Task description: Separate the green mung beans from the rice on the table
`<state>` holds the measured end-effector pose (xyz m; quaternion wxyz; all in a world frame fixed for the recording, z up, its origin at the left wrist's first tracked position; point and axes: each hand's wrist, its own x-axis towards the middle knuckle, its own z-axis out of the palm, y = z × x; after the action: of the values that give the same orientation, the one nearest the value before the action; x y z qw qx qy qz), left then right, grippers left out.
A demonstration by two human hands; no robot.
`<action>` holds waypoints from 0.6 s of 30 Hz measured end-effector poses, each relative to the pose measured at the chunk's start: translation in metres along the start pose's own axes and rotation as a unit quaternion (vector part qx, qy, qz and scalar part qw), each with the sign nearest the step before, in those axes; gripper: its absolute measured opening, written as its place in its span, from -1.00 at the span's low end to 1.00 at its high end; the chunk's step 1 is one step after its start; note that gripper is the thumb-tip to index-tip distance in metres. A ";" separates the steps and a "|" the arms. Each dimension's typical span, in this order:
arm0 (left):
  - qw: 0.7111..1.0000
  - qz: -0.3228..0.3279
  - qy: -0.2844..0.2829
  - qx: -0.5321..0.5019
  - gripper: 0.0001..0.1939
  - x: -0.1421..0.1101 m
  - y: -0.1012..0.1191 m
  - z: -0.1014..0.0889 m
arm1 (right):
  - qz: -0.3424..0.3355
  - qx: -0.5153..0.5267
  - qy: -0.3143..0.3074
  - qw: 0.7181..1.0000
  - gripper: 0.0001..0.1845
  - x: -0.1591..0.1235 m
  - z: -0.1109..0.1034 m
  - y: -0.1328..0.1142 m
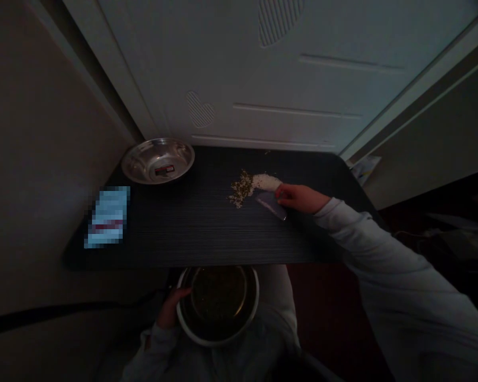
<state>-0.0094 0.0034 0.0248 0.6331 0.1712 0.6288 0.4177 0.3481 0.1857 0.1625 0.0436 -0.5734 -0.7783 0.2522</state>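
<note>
My right hand (pixel 298 198) is over the right part of the dark table, its fingers pinched on a thin, purplish translucent piece (pixel 271 205), perhaps plastic. Just beyond the fingertips lies a heap of small white grains (pixel 266 182). A scatter of greenish-brown grains (pixel 242 183), mixed with white ones, adjoins its left side. Below the table's front edge, my left hand (pixel 173 305) grips the left rim of a round bowl (pixel 255 307) on my lap. That bowl has a pale rim and dark contents, too dim to make out.
A shiny metal bowl (pixel 133 164) with a small red-and-black item inside stands at the table's back left. Before it lies a phone-like object with a blurred, lit screen (pixel 107 216). A white panel with heart reliefs (pixel 201 110) rises behind the table (pixel 191 233).
</note>
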 end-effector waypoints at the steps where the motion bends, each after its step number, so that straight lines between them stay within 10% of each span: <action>1: 1.000 0.001 0.015 0.007 -0.94 0.000 0.000 0.001 | 0.002 -0.004 0.005 1.000 -0.85 0.004 -0.002 0.003; 18: 1.000 -0.009 0.010 0.009 -0.91 -0.005 0.008 0.012 | 0.004 -0.049 0.087 0.995 -0.84 0.032 -0.019 0.012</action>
<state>-0.0004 0.0076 0.0360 0.6290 0.1671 0.6400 0.4084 0.3548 0.2245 0.1668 0.0818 -0.5980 -0.7804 0.1634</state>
